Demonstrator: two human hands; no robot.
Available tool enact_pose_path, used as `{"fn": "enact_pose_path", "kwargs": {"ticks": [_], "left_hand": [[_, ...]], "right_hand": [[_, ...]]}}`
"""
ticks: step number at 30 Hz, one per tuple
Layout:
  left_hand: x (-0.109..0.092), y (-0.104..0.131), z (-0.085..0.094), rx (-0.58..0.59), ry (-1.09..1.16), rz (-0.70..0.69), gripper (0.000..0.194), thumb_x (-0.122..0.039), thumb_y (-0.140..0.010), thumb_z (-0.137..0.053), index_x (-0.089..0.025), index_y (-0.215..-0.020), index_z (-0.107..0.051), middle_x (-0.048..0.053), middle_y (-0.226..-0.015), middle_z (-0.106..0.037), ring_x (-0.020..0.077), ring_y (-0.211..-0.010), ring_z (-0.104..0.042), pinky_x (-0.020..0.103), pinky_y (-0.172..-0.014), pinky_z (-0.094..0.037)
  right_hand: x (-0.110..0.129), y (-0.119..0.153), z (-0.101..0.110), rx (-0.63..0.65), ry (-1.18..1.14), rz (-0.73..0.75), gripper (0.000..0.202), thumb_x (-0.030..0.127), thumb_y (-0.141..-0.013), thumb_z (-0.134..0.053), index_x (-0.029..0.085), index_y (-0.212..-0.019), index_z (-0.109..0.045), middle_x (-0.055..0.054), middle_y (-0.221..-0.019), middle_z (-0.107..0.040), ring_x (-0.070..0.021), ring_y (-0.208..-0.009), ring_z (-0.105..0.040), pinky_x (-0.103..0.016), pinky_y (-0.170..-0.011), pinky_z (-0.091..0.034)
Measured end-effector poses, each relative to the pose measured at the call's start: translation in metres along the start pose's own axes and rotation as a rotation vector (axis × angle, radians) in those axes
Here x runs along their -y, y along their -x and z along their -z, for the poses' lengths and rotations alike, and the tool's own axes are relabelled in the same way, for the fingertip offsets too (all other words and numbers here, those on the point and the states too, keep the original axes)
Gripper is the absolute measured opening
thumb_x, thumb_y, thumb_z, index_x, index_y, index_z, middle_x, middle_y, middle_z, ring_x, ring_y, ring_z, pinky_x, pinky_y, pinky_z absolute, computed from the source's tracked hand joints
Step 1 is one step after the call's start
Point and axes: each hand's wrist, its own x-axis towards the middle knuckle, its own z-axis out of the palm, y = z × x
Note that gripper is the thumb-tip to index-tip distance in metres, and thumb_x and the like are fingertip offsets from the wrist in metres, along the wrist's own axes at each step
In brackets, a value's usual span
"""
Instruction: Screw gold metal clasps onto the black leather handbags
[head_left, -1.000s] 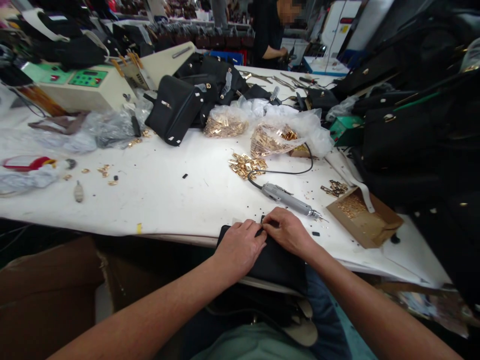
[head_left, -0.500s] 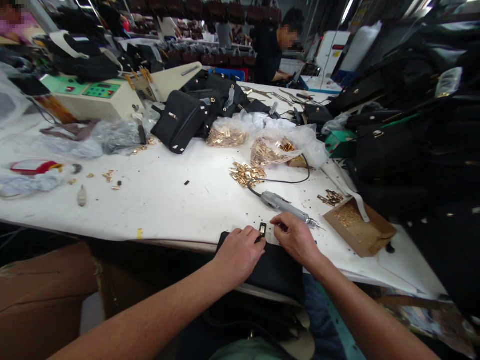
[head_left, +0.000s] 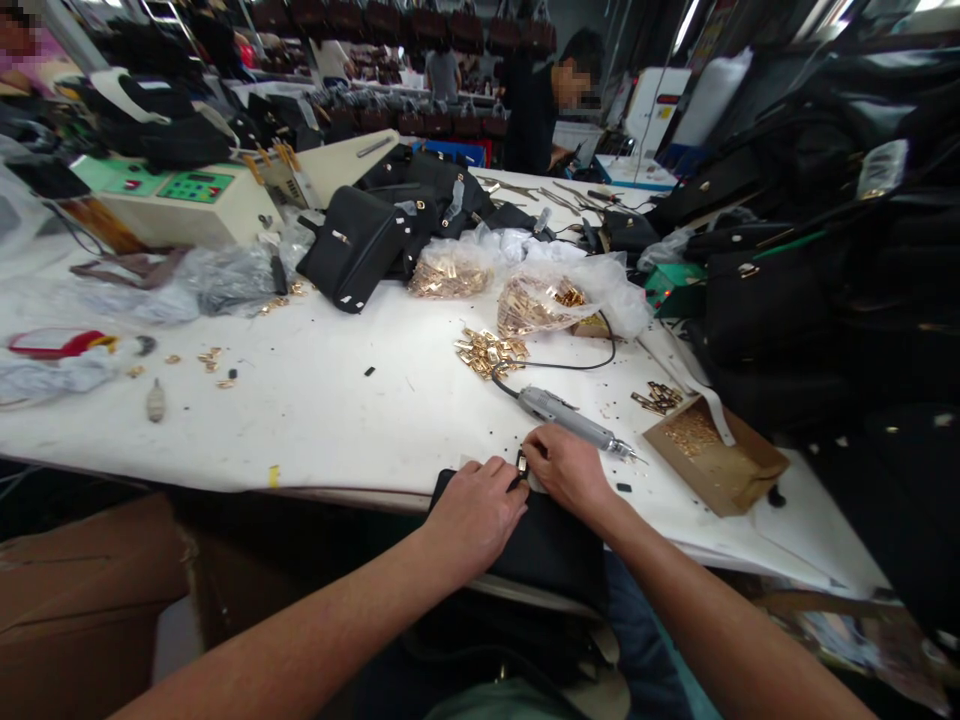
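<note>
A black leather bag (head_left: pixel 555 540) lies at the table's front edge, partly over my lap. My left hand (head_left: pixel 480 510) rests on its upper part, fingers curled round a small black tab with a gold metal fitting (head_left: pixel 523 463). From the other side, my right hand (head_left: pixel 568 468) pinches at that fitting, thumb and forefinger together; anything smaller between them is hidden. Just beyond my right hand lies a grey corded electric screwdriver (head_left: pixel 566 415), its bit pointing right.
Behind the screwdriver is a pile of gold fittings (head_left: pixel 487 352), with clear bags of fittings (head_left: pixel 551 300) further back. An open cardboard box (head_left: pixel 739 475) of small gold pieces stands right. Black bags (head_left: pixel 352 245) crowd the back. Another person (head_left: pixel 544 105) works across the table.
My right hand has moved left and closed in on the gold fitting. My left hand stays on the bag. The view has shifted slightly.
</note>
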Motion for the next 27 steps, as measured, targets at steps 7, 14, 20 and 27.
{"fn": "enact_pose_path", "kwargs": {"ticks": [7,14,20,27], "left_hand": [[0.001,0.000,0.000,-0.006,0.004,0.001,0.018,-0.027,-0.098,-0.056,-0.021,-0.114,-0.065,0.007,-0.108,-0.063,0.0260,-0.106,-0.057,0.042,-0.082,-0.050],[0.002,-0.002,-0.002,-0.022,0.003,-0.002,0.020,-0.023,-0.097,-0.058,-0.022,-0.115,-0.066,0.007,-0.114,-0.065,0.0267,-0.110,-0.058,0.044,-0.088,-0.051],[0.009,-0.003,-0.013,-0.124,-0.013,-0.027,0.025,-0.017,-0.095,-0.056,-0.023,-0.117,-0.068,0.009,-0.128,-0.064,0.0288,-0.119,-0.058,0.045,-0.092,-0.051],[0.012,-0.004,-0.012,-0.165,-0.052,-0.082,0.028,-0.016,-0.095,-0.052,-0.021,-0.116,-0.070,0.009,-0.123,-0.069,0.0268,-0.111,-0.063,0.041,-0.088,-0.053]], "right_hand": [[-0.010,0.021,0.010,-0.079,-0.144,0.051,0.028,0.023,-0.092,-0.056,0.026,-0.116,-0.070,-0.004,-0.103,-0.072,-0.0163,-0.072,-0.065,-0.031,-0.073,-0.051],[0.009,0.021,0.007,0.006,0.028,0.030,0.018,0.029,-0.095,-0.061,0.028,-0.101,-0.078,-0.003,-0.094,-0.072,-0.0191,-0.093,-0.068,-0.028,-0.081,-0.048],[0.008,0.015,0.005,0.000,0.035,-0.018,0.018,0.034,-0.095,-0.062,0.030,-0.101,-0.078,-0.001,-0.096,-0.073,-0.0168,-0.095,-0.067,-0.024,-0.081,-0.047],[0.007,0.028,0.016,-0.075,-0.009,0.080,0.019,0.035,-0.098,-0.059,0.027,-0.099,-0.076,-0.002,-0.092,-0.073,-0.0163,-0.089,-0.068,-0.025,-0.079,-0.047]]}}
